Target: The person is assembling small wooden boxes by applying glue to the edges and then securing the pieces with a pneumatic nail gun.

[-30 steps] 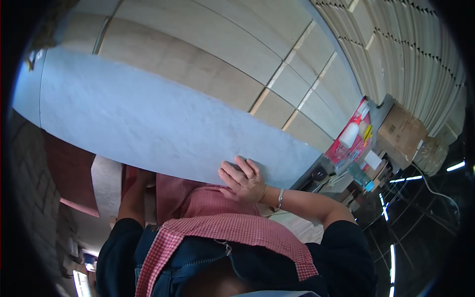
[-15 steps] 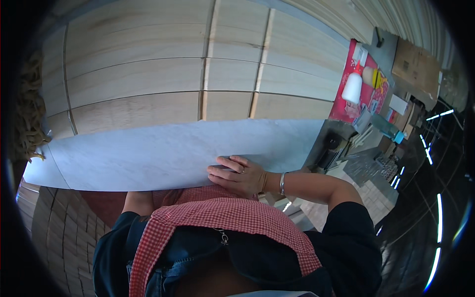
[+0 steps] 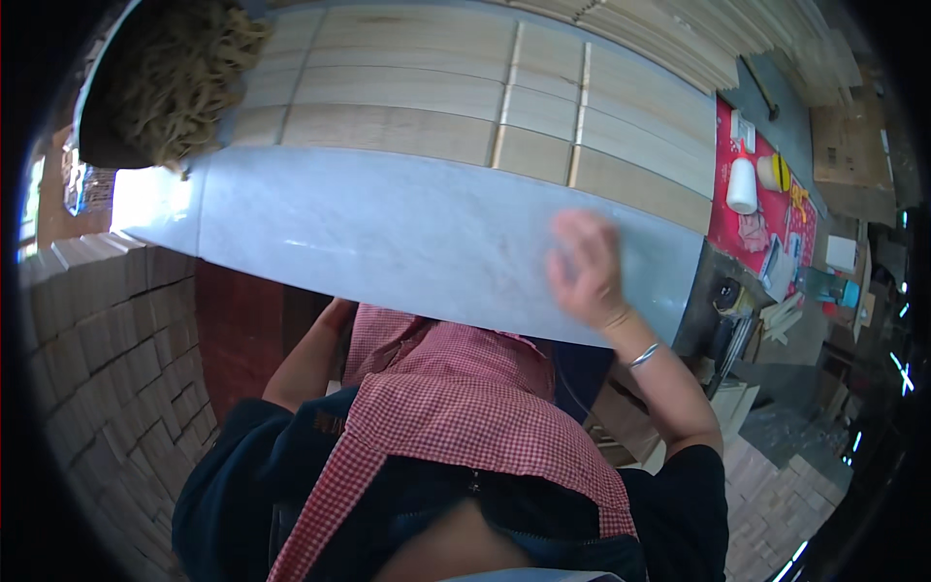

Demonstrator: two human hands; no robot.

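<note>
Your right hand flat, open on grey sheet near right edge. Left hand hidden under near edge, state unclear. Planks beyond far edge.

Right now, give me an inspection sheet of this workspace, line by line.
Surface: pale wooden boards laid side by side.
Job's things: large grey sheet lying across the boards.
Clutter: white roll and small items on a red mat; bundle of straw-like fibre top left.
Hands: right hand flat on the sheet, blurred; left hand hidden under the sheet's near edge.
Cables: nothing seen.
Surroundings: stacked wooden blocks at left; cardboard at right.
</note>
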